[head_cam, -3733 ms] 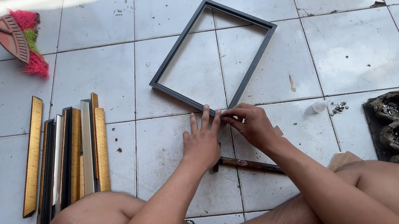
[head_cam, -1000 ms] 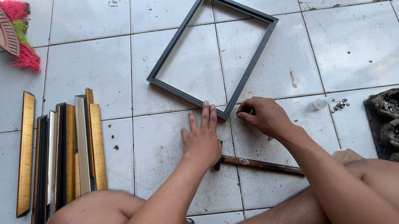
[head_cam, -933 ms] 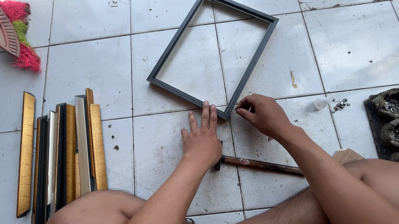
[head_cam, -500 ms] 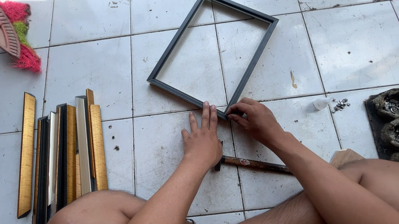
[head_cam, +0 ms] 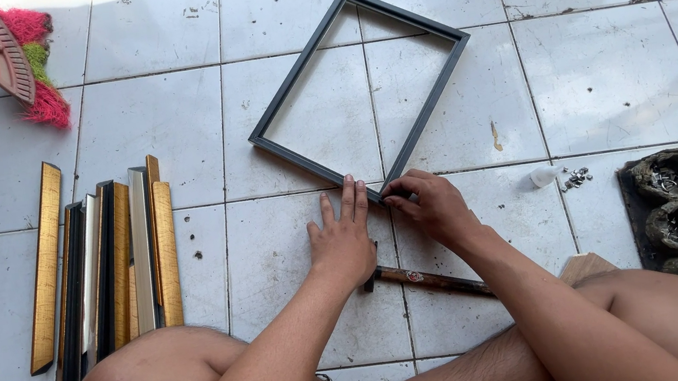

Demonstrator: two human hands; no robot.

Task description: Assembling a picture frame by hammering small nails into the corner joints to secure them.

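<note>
My right hand (head_cam: 434, 208) has come back to the near corner of the dark frame (head_cam: 361, 94), where a second ago it was lifted a little aside. Its fingertips now pinch that corner. My left hand (head_cam: 345, 243) lies flat and open beside it, fingertips touching the frame. The frame lies on the tiled floor (head_cam: 170, 117), the hammer (head_cam: 422, 278) under my wrists.
</note>
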